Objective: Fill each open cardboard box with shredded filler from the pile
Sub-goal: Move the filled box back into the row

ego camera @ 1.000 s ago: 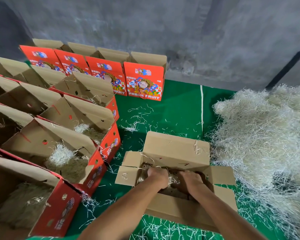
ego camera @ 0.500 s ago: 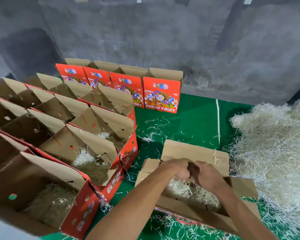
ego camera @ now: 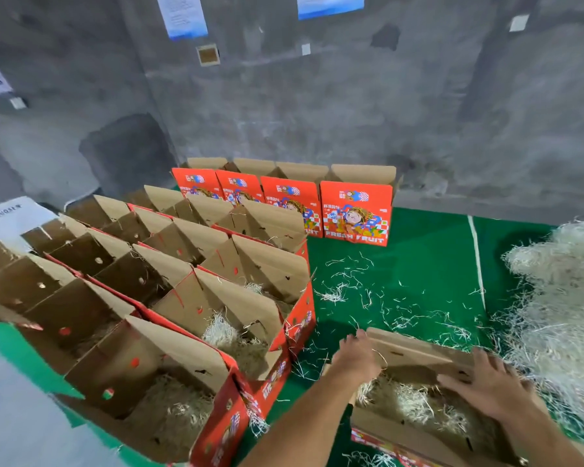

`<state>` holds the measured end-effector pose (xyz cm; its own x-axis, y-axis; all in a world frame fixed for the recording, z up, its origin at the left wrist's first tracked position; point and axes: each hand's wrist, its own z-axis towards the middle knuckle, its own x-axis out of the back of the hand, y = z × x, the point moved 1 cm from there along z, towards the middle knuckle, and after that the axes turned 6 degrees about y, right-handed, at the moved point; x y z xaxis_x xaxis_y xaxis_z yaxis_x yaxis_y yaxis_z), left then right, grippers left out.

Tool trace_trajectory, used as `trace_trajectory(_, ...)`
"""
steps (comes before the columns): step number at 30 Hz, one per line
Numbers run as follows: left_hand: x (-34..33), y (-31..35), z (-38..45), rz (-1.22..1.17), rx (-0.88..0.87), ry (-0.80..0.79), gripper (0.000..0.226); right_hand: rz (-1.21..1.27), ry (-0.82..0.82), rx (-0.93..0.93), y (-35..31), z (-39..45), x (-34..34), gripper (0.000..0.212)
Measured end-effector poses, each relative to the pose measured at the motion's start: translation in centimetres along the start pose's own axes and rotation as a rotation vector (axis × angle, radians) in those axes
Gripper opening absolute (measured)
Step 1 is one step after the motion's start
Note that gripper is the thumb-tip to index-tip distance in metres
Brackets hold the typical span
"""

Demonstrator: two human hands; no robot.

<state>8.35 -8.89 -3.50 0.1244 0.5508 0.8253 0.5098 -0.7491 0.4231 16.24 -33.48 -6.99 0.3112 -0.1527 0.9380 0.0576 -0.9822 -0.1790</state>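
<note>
Head view: left hand [ego camera: 357, 357] grips far flap of open box [ego camera: 415, 357], right hand [ego camera: 489, 387] spread flat over shredded filler [ego camera: 415, 404] inside

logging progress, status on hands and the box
Left hand grips the far flap; right hand open on it. Box has filler. Nothing in the way.
</note>
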Motion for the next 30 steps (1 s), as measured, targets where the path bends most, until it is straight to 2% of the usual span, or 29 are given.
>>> trace_trajectory(3,-0.7,-1.4,-0.1,-0.032,-0.011,0.102,0.052,0.011,0.109,0.057,0.6,0.5,-0.2,0.075)
trace_trajectory(4,-0.7,-1.5,-0.1,-0.053,0.003,0.104,0.049,0.024,0.121,0.062,0.7,0.5,-0.1,0.068)
trace_trajectory(6,-0.5,-1.4,0.3,-0.059,0.044,0.077,0.052,0.057,0.139,0.051,1.0,0.4,0.1,0.067)
trace_trajectory(10,0.0,-1.9,1.4,0.093,0.104,0.067,0.061,0.155,0.149,0.034,1.2,0.0,0.6,0.087)
trace_trajectory(12,0.4,-2.4,2.1,0.174,0.111,0.096,0.066,0.186,0.161,0.040,1.4,-0.2,1.0,0.079)
trace_trajectory(16,1.9,-3.0,3.5,0.273,0.148,0.153,0.069,0.211,0.154,0.018,1.5,-0.3,1.8,0.050)
trace_trajectory(22,3.5,-1.0,5.7,0.288,0.161,0.179,0.077,0.298,0.177,0.002,2.1,0.0,2.8,0.036)
trace_trajectory(26,5.3,0.5,7.3,0.056,0.233,0.188,0.083,0.524,0.218,-0.031,3.2,1.4,3.6,0.025)
trace_trajectory(29,7.1,1.2,8.8,-0.025,0.263,0.207,0.089,0.959,0.364,-0.174,4.9,3.0,4.1,0.031)
trace_trajectory(30,7.6,1.5,9.3,-0.044,0.266,0.219,0.096,1.102,0.337,-0.198,5.4,3.5,4.1,0.031)
